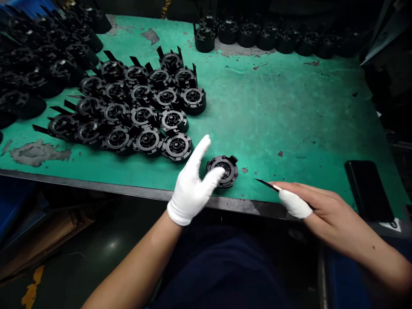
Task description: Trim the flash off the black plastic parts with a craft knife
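My left hand [193,184], in a white glove, is spread beside a round black plastic housing [231,171] near the table's front edge. Its thumb lies over the middle of the housing, while the index finger stretches away from it. Whether the thumb presses on the part or hovers just above it, I cannot tell. To the right, my right hand [317,206] is closed around a slim, dark, pointed tool [266,184], its tip aimed left toward the housing without touching it. White covering wraps the right thumb; the other fingers look bare.
Several similar housings [148,139] stand in rows at the left on the green table [273,107]. Darker cup-shaped parts [41,73] crowd the far left, and more [247,34] line the back edge. A black phone-like slab [368,189] lies at the right.
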Available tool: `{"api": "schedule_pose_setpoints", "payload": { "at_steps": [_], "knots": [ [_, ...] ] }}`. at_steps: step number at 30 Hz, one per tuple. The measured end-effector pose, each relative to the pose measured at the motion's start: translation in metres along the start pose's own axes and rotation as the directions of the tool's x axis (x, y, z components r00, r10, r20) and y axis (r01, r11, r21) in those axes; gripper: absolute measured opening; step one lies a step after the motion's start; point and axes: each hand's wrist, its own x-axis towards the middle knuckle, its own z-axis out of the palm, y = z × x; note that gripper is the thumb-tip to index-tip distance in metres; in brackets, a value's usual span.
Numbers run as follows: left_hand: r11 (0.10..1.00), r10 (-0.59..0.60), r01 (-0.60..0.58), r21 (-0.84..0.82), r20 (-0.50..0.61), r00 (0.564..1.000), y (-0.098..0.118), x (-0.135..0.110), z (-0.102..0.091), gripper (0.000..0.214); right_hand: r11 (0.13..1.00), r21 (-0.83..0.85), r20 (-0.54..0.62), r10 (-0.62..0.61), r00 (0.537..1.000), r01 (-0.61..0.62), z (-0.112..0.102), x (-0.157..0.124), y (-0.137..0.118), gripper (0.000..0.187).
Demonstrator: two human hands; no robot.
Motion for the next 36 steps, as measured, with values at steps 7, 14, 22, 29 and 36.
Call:
{"api": "schedule_pose_setpoints", "payload": {
  "at_steps": [7, 14, 22, 29, 36],
  "knots": [
    [0.989, 0.012, -0.028, 0.147, 0.11, 0.994, 0.006, -0.001, 0.026, 0.102, 0.999, -0.051, 0.046, -0.009, 0.999, 0.011, 0.004, 0.027, 0.003, 0.038],
    [0.994, 0.003, -0.021, 0.104, 0.174, 0.985, 0.007, 0.0, 0.023, 0.097, 0.944, -0.291, 0.129, -0.122, 0.984, 0.155, 0.003, 0.05, 0.008, 0.042],
    [0.992, 0.004, -0.025, 0.126, 0.163, 0.987, 0.008, 0.001, 0.024, 0.094, 0.901, -0.416, 0.072, -0.105, 0.992, 0.126, 0.004, 0.051, 0.002, 0.045],
    [0.985, 0.021, -0.024, 0.169, 0.019, 1.0, 0.011, -0.007, 0.039, 0.086, 0.877, -0.48, -0.016, -0.019, 1.0, 0.008, 0.016, 0.05, -0.008, 0.041],
    [0.983, 0.008, 0.005, 0.185, -0.067, 0.998, 0.012, -0.015, 0.051, 0.082, 0.949, -0.317, -0.055, -0.009, 0.998, -0.009, 0.024, 0.041, -0.013, 0.036]
  ]
}}
